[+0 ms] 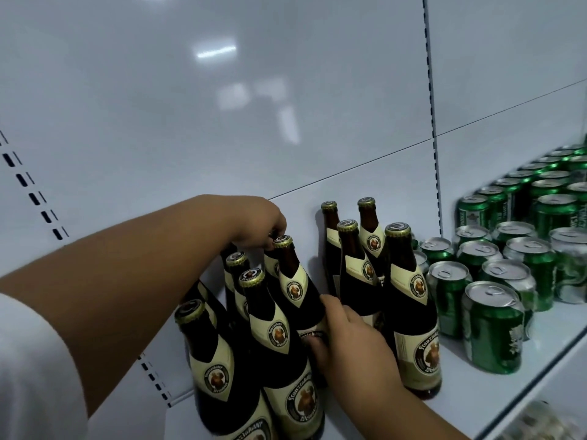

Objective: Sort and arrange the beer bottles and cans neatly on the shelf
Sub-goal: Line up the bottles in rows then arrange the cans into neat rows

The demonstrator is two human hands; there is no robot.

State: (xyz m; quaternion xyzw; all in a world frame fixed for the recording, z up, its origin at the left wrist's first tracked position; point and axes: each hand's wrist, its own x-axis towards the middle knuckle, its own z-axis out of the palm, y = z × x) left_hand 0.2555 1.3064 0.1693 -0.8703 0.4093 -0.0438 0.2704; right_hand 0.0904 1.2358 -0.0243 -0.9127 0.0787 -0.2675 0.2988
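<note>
Several dark brown beer bottles with gold caps and cream labels stand on the white shelf [482, 385]. One cluster is at the left, with its front bottle [222, 369] nearest me, and another cluster [409, 312] stands in the middle. My left hand [257, 223] reaches over the left cluster and grips the top of a bottle at the back, beside a gold-capped bottle [293, 274]. My right hand [352, 338] wraps around the lower body of that gold-capped bottle, between the two clusters. Green beer cans [492, 331] fill the shelf's right side.
A white back panel [222, 106] rises behind the shelf, with slotted uprights at the left [31, 198] and at the right [432, 122]. The cans run in rows toward the far right [552, 185]. The shelf's front edge [540, 376] runs diagonally at the lower right.
</note>
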